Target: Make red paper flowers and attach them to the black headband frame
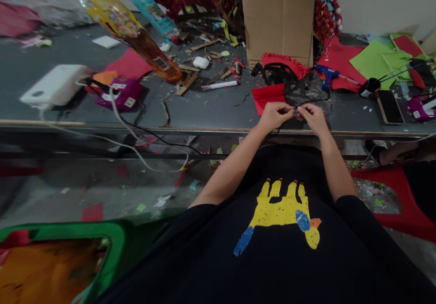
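My left hand [275, 114] and my right hand [312, 116] meet at the near edge of the grey table [204, 106], fingers pinched together on a thin black strip [295, 107]. The strip runs between the two hands and trails down over the table edge. A red paper sheet [267, 96] lies just behind my left hand. A tangle of black strips [277, 72] and a dark cut-out piece [306, 90] lie behind the hands.
A cardboard box [279, 18] stands at the back. A blue glue gun [325, 75], a phone [389, 106], green paper [373, 61], a purple device [124, 93] with cables and a white adapter [54, 85] lie about. A red stool [402, 204] stands right, a green one [116, 245] left.
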The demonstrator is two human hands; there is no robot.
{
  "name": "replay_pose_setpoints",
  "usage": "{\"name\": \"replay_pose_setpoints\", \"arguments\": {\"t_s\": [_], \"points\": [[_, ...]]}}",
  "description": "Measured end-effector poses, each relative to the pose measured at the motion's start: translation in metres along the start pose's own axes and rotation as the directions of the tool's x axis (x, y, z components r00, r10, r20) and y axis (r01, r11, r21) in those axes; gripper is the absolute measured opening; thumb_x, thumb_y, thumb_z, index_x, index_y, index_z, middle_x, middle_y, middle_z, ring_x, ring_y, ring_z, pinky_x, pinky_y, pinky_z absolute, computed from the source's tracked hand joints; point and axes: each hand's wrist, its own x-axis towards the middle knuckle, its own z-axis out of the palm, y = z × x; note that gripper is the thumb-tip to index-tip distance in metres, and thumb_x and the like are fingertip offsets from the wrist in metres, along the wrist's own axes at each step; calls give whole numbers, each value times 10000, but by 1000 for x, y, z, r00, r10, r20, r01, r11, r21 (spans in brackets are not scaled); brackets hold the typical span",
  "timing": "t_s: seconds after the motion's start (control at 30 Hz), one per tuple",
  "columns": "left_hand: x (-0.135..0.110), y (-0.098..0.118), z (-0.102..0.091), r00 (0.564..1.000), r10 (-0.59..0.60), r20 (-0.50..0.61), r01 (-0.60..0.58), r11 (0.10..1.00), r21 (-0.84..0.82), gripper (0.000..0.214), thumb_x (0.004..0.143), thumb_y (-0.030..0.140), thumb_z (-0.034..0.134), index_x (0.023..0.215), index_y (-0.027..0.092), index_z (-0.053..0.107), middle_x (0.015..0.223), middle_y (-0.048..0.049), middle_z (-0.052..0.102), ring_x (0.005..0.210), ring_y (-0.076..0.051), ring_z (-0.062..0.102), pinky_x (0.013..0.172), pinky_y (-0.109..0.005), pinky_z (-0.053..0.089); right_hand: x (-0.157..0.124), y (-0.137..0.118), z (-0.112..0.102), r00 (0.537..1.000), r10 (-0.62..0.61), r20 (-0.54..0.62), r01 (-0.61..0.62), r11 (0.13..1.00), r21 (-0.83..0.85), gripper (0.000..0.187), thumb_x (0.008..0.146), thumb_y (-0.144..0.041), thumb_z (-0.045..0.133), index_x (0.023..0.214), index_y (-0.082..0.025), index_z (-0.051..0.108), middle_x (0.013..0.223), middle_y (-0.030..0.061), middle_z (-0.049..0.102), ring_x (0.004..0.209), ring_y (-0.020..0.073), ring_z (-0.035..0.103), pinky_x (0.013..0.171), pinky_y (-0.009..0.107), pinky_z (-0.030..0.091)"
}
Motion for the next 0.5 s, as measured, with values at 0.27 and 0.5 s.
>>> {"name": "replay_pose_setpoints", "arguments": {"t_s": [0.27,0.5], "points": [[-1,-4,0,984,178,-4,-176,977,122,216,813,293,592,782,126,725,679,-53,687,590,-101,567,559,-202,408,2,1,2,997,33,73,-28,997,-74,377,708,-543,667,721,-175,585,593,-28,579,536,82,527,547,229,457],[-1,-9,4,953,303,10,-301,943,145,226,838,297,580,800,145,742,671,-47,683,582,-100,566,567,-210,423,6,6,0,992,-5,129,14,998,-67,256,788,-431,605,722,-201,514,600,-57,470,555,82,444,562,230,408]]}}
